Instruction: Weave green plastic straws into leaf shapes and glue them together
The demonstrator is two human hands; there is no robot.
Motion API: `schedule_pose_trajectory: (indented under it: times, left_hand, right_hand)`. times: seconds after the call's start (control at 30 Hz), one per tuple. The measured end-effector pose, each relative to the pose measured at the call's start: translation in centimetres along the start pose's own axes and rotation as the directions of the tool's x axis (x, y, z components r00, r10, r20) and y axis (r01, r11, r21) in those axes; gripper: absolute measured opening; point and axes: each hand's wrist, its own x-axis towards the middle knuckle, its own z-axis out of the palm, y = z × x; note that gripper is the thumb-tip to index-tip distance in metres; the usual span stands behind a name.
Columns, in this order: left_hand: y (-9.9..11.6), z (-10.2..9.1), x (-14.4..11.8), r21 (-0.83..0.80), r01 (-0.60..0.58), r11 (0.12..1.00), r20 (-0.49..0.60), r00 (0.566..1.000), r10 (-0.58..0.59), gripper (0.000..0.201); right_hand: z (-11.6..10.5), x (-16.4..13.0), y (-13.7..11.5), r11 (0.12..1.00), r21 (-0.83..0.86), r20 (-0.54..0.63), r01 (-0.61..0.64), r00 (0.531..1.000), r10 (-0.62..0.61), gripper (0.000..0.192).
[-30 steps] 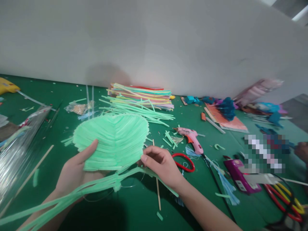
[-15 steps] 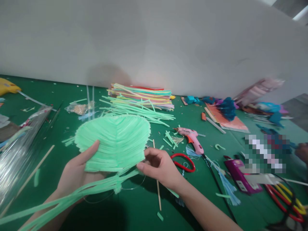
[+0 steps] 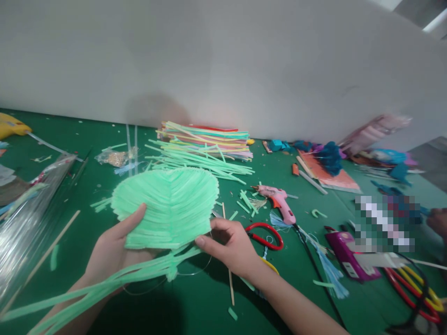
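My left hand (image 3: 113,249) grips a light green leaf-shaped fan (image 3: 167,204) made of glued straws, thumb on top near its lower left edge. Long green straw stems (image 3: 91,291) run from the fan's base toward the lower left. My right hand (image 3: 232,244) pinches the fan's lower right edge where the stems meet it. A thin clear thread (image 3: 195,270) loops below the base. The fan is held just above the green table (image 3: 195,307).
A stack of coloured straws (image 3: 209,137) lies by the wall. A pink glue gun (image 3: 279,202), red-handled scissors (image 3: 265,235), a wooden stick (image 3: 228,274), a purple box (image 3: 349,258) and a clear plastic bag (image 3: 28,218) lie around. Another person's hand (image 3: 436,221) shows at far right.
My right hand slid down and left along the fan's lower edge. The fan shifted slightly to the right.
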Motion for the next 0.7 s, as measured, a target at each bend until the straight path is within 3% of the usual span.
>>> schedule_pose_trajectory:
  times: [0.27,0.4,0.7]
  left_hand:
    - [-0.4,-1.4,0.5,-0.009,-0.078,0.997,-0.075,0.994,0.077,0.066]
    - [-0.3,-1.3,0.5,-0.032,-0.068,0.997,-0.027,0.997,0.067,0.064]
    - [0.0,-0.5,0.1,-0.046,-0.08,0.996,-0.018,0.997,0.08,0.065]
  right_hand:
    - [-1.2,-0.1,0.1,0.993,0.034,-0.019,0.11,0.994,-0.11,0.015]
    - [-1.2,0.0,0.0,0.992,0.032,-0.03,0.122,0.992,-0.121,0.015]
    - [-0.8,0.1,0.0,0.995,0.096,-0.038,-0.013,0.999,0.017,0.024]
